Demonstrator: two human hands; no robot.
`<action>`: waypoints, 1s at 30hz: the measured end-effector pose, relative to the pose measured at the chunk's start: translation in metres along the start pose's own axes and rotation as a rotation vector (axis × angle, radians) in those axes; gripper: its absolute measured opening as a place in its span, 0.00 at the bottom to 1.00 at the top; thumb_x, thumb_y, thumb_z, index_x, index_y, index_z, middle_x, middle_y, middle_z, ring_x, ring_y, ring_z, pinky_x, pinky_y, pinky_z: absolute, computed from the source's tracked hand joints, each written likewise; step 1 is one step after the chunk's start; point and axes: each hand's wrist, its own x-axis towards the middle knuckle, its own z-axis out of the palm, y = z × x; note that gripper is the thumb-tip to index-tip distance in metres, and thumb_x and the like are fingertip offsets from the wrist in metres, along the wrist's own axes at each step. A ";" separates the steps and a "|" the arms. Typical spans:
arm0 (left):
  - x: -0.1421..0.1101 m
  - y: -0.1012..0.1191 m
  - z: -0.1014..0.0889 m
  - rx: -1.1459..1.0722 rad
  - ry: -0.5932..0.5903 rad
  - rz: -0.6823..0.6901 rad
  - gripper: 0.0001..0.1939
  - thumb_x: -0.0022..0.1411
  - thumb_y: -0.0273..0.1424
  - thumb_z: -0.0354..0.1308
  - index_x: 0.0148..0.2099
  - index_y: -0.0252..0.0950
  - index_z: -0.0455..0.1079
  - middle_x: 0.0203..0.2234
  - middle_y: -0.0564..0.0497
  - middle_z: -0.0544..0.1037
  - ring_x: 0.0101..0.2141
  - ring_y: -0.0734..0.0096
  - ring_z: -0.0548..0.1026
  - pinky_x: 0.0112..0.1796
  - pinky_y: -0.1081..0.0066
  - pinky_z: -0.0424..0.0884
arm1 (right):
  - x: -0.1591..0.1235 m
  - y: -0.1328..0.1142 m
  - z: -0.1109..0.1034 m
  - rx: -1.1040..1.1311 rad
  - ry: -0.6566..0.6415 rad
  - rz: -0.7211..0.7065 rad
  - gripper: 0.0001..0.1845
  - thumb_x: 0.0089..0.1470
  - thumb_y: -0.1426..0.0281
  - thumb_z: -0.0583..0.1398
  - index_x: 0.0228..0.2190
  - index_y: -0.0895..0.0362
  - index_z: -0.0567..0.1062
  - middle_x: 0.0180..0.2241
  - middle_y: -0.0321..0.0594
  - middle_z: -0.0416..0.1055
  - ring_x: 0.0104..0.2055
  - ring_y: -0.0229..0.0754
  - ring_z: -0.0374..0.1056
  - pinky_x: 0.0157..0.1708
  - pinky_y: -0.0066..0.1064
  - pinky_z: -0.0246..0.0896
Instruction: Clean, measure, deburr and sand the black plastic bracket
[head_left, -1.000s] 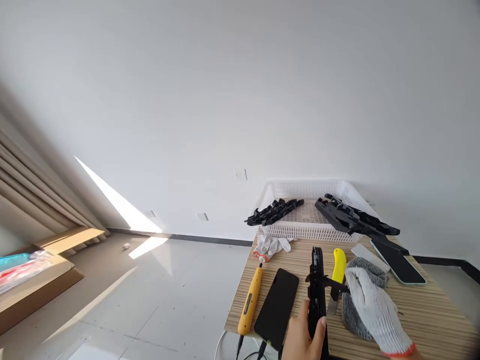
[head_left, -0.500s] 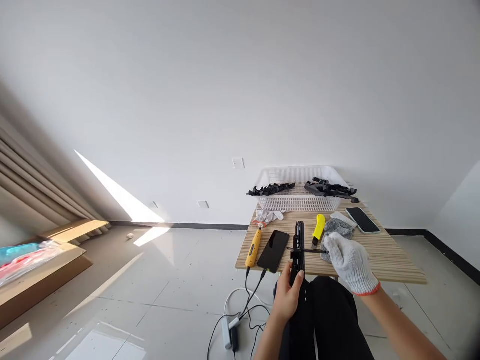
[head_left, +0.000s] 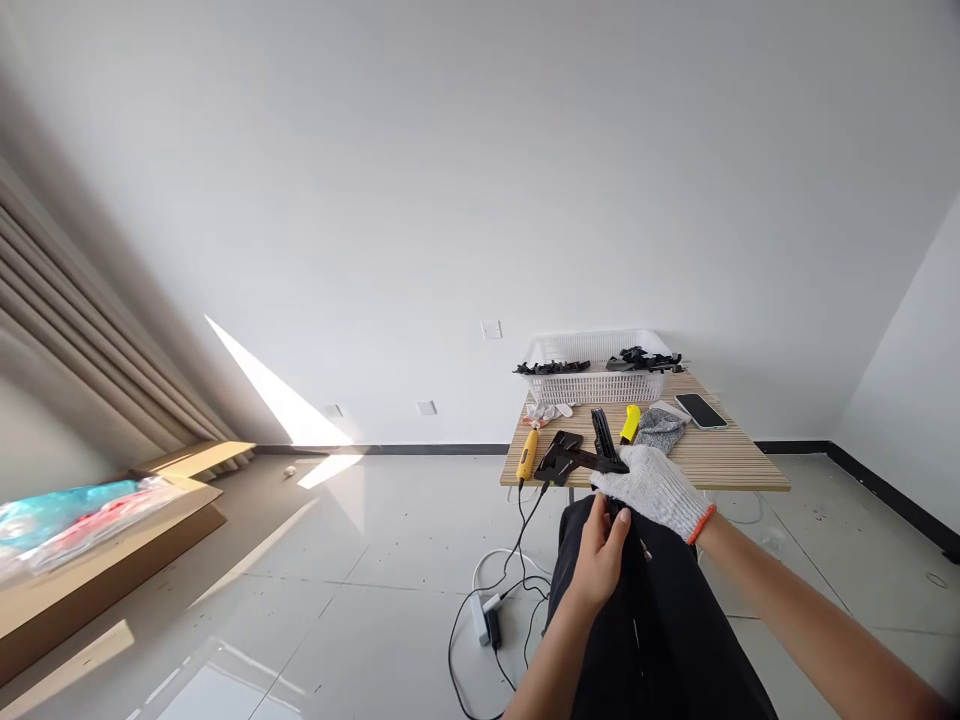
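Observation:
My bare left hand is closed around the lower end of a long black plastic part, held over my lap at the table's near edge. My right hand, in a white knit glove with an orange cuff, is closed on the same part just above the left hand. A dark crosspiece juts left from the glove, over a black phone; I cannot make out whether it belongs to the part. The glove hides where both hands meet the part. Beyond the right hand lies a yellow-handled cutter.
On the striped wooden table are a yellow corded rotary tool, a grey cloth or glove, a second phone and a white glove. A white basket at the back holds black parts. Cables and a power strip lie on the floor.
My right hand has moved left and in, from beside the part onto it, close to my left hand. The part's top now leans left. The view has shifted, so the table appears farther off.

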 end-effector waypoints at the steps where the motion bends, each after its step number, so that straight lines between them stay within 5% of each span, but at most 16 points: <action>1: -0.003 -0.002 -0.001 -0.053 -0.043 -0.019 0.37 0.60 0.62 0.63 0.58 0.40 0.68 0.28 0.51 0.80 0.26 0.65 0.79 0.34 0.63 0.78 | 0.000 -0.001 -0.001 0.029 0.023 -0.012 0.20 0.56 0.51 0.65 0.33 0.54 0.82 0.30 0.45 0.80 0.36 0.49 0.75 0.33 0.33 0.59; 5: -0.027 -0.021 -0.019 -0.267 -0.251 -0.144 0.46 0.50 0.73 0.59 0.55 0.40 0.70 0.31 0.43 0.84 0.30 0.56 0.84 0.33 0.60 0.79 | 0.011 -0.003 -0.009 0.211 0.088 -0.027 0.24 0.57 0.48 0.61 0.25 0.56 0.77 0.21 0.37 0.70 0.26 0.40 0.65 0.28 0.31 0.54; 7: -0.045 -0.027 -0.026 -0.297 -0.270 -0.211 0.44 0.46 0.71 0.64 0.52 0.42 0.72 0.31 0.43 0.83 0.31 0.53 0.84 0.32 0.57 0.79 | 0.019 -0.006 -0.016 0.256 0.087 -0.063 0.27 0.56 0.46 0.61 0.22 0.56 0.72 0.19 0.34 0.64 0.25 0.37 0.60 0.27 0.31 0.50; 10: -0.067 -0.025 -0.022 -0.207 -0.268 -0.285 0.31 0.55 0.54 0.72 0.51 0.42 0.68 0.27 0.51 0.80 0.26 0.63 0.82 0.34 0.60 0.80 | 0.031 -0.005 -0.023 0.110 0.072 -0.096 0.26 0.55 0.46 0.63 0.23 0.56 0.71 0.20 0.33 0.64 0.25 0.36 0.59 0.27 0.30 0.51; 14: -0.064 -0.024 -0.015 -0.218 -0.238 -0.236 0.32 0.60 0.52 0.69 0.52 0.43 0.55 0.27 0.63 0.72 0.23 0.77 0.74 0.33 0.66 0.79 | 0.045 0.009 -0.027 -0.084 0.010 -0.007 0.29 0.56 0.46 0.62 0.39 0.61 0.78 0.30 0.39 0.76 0.31 0.36 0.68 0.34 0.29 0.59; 18: -0.052 -0.027 -0.023 -0.247 -0.270 -0.243 0.32 0.62 0.51 0.67 0.54 0.46 0.52 0.28 0.64 0.69 0.25 0.79 0.71 0.32 0.68 0.79 | 0.045 0.028 -0.037 -0.321 0.056 0.006 0.45 0.66 0.57 0.31 0.54 0.83 0.67 0.49 0.51 0.73 0.53 0.40 0.72 0.47 0.37 0.58; 21: -0.048 -0.027 -0.026 -0.238 -0.303 -0.234 0.29 0.64 0.49 0.67 0.54 0.46 0.52 0.29 0.63 0.69 0.26 0.79 0.71 0.32 0.67 0.79 | 0.042 0.037 -0.044 -0.410 0.041 0.037 0.38 0.67 0.52 0.46 0.58 0.74 0.68 0.53 0.57 0.75 0.53 0.50 0.74 0.50 0.45 0.62; 24: -0.044 -0.029 -0.025 -0.217 -0.297 -0.255 0.26 0.67 0.47 0.65 0.53 0.45 0.52 0.29 0.62 0.70 0.26 0.78 0.71 0.33 0.66 0.80 | 0.042 0.040 -0.044 -0.441 0.069 0.041 0.35 0.57 0.49 0.63 0.57 0.60 0.73 0.51 0.58 0.79 0.48 0.57 0.74 0.48 0.49 0.66; 30: -0.035 -0.031 -0.024 -0.162 -0.267 -0.252 0.23 0.69 0.46 0.63 0.51 0.44 0.53 0.29 0.61 0.70 0.26 0.78 0.71 0.32 0.66 0.80 | 0.043 0.052 -0.038 -0.550 0.110 0.040 0.29 0.61 0.54 0.57 0.55 0.62 0.74 0.42 0.59 0.80 0.44 0.59 0.75 0.44 0.49 0.65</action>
